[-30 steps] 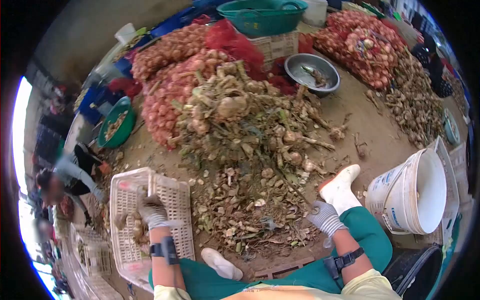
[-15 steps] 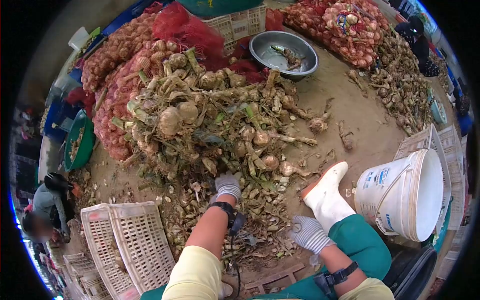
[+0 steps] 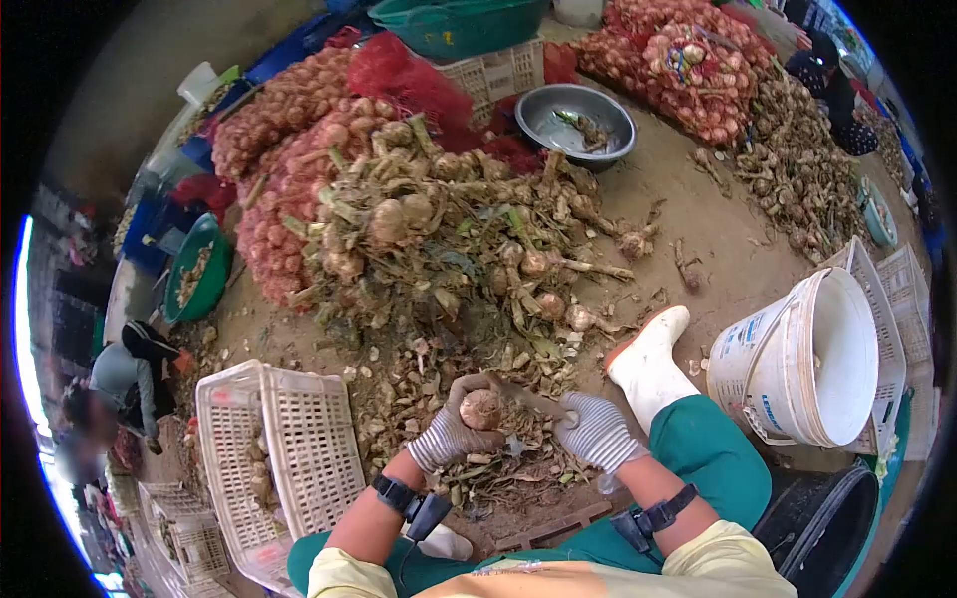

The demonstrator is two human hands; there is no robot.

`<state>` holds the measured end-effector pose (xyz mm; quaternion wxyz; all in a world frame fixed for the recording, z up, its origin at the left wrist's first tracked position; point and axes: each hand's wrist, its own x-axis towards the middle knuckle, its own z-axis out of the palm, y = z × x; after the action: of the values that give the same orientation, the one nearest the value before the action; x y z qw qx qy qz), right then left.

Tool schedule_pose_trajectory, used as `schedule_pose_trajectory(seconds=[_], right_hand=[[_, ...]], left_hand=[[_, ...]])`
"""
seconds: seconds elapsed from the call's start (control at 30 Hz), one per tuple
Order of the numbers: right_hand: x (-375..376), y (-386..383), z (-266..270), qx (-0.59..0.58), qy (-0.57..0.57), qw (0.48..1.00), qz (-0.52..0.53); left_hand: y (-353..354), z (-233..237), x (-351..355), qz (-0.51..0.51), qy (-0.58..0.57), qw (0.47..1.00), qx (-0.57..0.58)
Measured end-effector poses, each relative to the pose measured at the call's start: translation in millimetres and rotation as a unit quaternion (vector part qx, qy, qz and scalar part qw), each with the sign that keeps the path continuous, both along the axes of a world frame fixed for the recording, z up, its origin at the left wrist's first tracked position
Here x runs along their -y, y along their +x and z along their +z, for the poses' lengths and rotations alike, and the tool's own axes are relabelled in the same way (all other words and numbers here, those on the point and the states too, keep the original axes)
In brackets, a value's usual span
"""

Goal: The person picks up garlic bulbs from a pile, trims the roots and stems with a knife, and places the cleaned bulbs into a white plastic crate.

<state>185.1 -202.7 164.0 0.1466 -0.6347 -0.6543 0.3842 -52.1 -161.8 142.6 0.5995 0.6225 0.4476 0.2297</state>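
Note:
My left hand, in a grey-striped glove, is closed around a garlic bulb with its brownish root face showing. Level with it on the right, my right hand, gloved alike, has its fingers curled in. A long brownish strip runs from the top of the bulb to the right fingers; I cannot tell whether it is the stalk or a tool. Below both hands, cut stalks and leaf scraps cover the ground. A big heap of garlic with stalks rises just beyond.
A white bucket and a white boot stand right. Left is a white plastic crate. Farther off are a metal basin, a green basin and red mesh sacks of garlic. Another person crouches at far left.
My left hand has drawn back from the foot of the heap with a garlic bulb in it. My right hand has moved slightly up and left, towards the bulb. The view has shifted a little.

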Motion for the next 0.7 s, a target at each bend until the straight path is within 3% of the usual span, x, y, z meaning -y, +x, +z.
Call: schedule_pose_trajectory(seconds=[0.03,0.07,0.1,0.17,0.23,0.27,0.33,0.43,0.47,0.5,0.53,0.57,0.6,0.63,0.7], right_hand=[[4,-8,13,-0.001,0.061,0.998,0.035],[6,-17,36,0.008,0.051,0.995,0.090],[13,-24,43,0.008,0.061,0.994,0.094],[31,-33,53,-0.014,0.236,0.960,0.152],[42,-39,64,0.016,0.267,0.953,0.144],[46,-41,68,0.028,0.298,0.944,0.136],[51,-44,69,0.029,0.345,0.932,0.110],[57,-42,63,0.043,0.385,0.913,0.125],[56,-38,57,0.030,0.403,0.906,0.128],[55,-32,51,0.068,0.355,0.927,0.099],[52,-23,43,0.106,0.303,0.945,0.071],[32,-1,31,0.154,0.068,0.986,0.014],[16,35,-10,0.170,-0.070,0.983,0.001],[34,42,18,0.136,0.040,0.984,-0.112],[42,36,30,0.039,0.060,0.989,-0.133]], left_hand=[[0,17,6,-0.012,0.008,0.999,0.032],[-2,27,14,-0.028,0.041,0.999,0.009],[-2,27,23,0.013,-0.074,0.989,0.130],[-3,44,40,0.019,-0.007,0.991,0.132],[-1,52,55,0.045,0.003,0.980,0.196],[-1,65,58,0.121,-0.201,0.927,0.294],[-14,26,59,0.167,-0.432,0.769,0.441],[-10,55,77,0.146,-0.447,0.739,0.482],[6,87,102,0.166,-0.125,0.940,0.269],[5,86,108,0.164,-0.122,0.941,0.270],[3,81,114,0.178,-0.225,0.892,0.348],[1,76,118,0.188,-0.323,0.827,0.420],[-2,79,121,0.191,-0.366,0.789,0.455],[-5,82,125,0.195,-0.409,0.747,0.487],[-5,98,121,0.287,-0.383,0.735,0.481]])
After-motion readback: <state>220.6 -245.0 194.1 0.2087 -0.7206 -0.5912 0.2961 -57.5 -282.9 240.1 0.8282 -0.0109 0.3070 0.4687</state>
